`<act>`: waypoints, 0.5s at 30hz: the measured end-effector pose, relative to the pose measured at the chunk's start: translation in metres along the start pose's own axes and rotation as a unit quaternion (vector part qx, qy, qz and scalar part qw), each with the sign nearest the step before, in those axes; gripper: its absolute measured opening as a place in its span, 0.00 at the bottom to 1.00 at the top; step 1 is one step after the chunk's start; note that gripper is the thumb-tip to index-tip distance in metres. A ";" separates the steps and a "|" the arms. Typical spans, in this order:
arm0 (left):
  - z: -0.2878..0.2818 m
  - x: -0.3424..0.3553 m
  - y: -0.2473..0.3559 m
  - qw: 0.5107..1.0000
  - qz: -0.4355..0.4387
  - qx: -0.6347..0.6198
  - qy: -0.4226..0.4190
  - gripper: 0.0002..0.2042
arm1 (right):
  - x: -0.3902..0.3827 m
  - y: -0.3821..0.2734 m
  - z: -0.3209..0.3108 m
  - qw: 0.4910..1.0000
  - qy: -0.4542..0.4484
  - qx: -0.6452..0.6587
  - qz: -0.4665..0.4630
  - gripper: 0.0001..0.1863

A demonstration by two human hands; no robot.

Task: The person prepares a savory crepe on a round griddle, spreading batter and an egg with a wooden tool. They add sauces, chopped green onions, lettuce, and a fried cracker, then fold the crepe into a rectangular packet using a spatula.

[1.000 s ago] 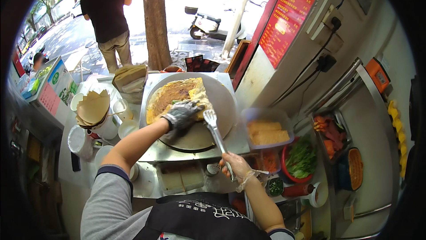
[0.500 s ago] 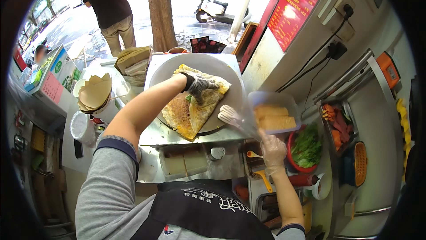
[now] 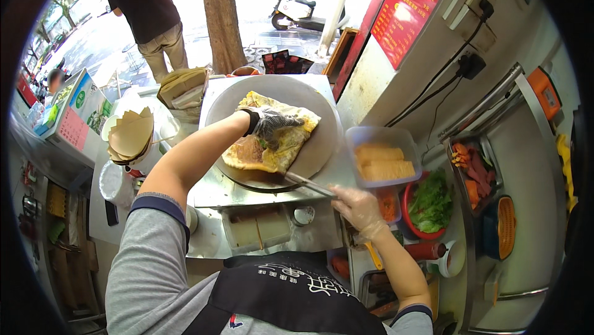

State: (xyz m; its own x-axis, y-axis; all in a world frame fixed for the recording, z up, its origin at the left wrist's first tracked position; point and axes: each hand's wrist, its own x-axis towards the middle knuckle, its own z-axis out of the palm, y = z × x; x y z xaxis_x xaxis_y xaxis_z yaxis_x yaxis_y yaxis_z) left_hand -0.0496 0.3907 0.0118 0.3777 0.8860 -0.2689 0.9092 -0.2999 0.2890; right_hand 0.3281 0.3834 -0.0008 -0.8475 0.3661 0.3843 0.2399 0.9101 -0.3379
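Observation:
A folded, browned egg crepe (image 3: 267,158) lies on the round griddle (image 3: 318,155). On top of it rests my left hand (image 3: 275,126), in a dark glove under clear plastic, its fingers stretched over the fold. My right hand (image 3: 359,210), in a clear plastic glove, is closed round the handle of a metal spatula (image 3: 309,184). The spatula's front end reaches the crepe's near right edge, and its tip is hard to make out there. Bits of green filling show beside my left hand.
Right of the griddle stand a tub of golden-brown rectangular pieces (image 3: 385,165) and a red basin of lettuce (image 3: 428,205). A batter container (image 3: 257,226) sits in front. Paper bags (image 3: 182,90) and cone-shaped paper holders (image 3: 131,137) are at left. A person (image 3: 148,13) stands outside.
My right hand has swung the spatula leftward and turned it edge-on, bringing it to the crepe. The crepe's pointed near corner is now folded up under my left hand.

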 end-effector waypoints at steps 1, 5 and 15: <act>-0.003 -0.001 0.000 1.000 -0.002 -0.003 -0.006 0.51 | 0.003 0.004 -0.002 0.998 -0.022 0.044 0.029 0.21; -0.013 -0.005 0.008 0.998 0.033 -0.038 0.037 0.45 | 0.015 0.014 -0.016 0.847 -0.187 0.372 0.330 0.23; -0.006 -0.003 0.006 0.995 -0.054 -0.079 0.005 0.37 | -0.001 0.023 0.005 0.646 -0.258 0.548 0.465 0.16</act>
State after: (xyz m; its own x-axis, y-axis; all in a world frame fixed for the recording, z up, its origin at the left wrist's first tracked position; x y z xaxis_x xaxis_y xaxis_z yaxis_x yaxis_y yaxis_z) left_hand -0.0461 0.3885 0.0202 0.2764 0.9137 -0.2979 0.9055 -0.1437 0.3994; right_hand 0.3317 0.4033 -0.0133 -0.6914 0.2844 -0.6641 0.5190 -0.4439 -0.7305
